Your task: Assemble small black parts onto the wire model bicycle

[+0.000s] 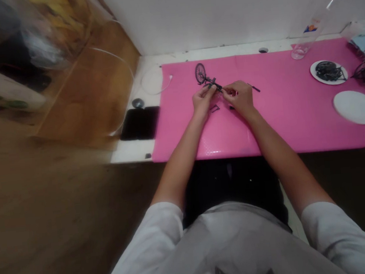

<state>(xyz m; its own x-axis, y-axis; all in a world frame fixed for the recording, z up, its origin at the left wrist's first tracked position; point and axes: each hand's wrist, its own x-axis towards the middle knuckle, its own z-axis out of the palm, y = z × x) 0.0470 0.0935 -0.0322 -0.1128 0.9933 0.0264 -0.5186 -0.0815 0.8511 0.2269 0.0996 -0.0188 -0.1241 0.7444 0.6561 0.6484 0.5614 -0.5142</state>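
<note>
While the left hand (202, 102) and right hand (239, 97) both grip a small black bicycle model (215, 85), loose pieces near, pink worktop (284, 118) beneath

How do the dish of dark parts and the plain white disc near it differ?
The dish bears a heap of dark parts; the disc shows a plain white face. The disc looks larger than the dish. The disc lies closer to the person's edge of the pink sheet, the dish farther back. Both are round and white.
</note>
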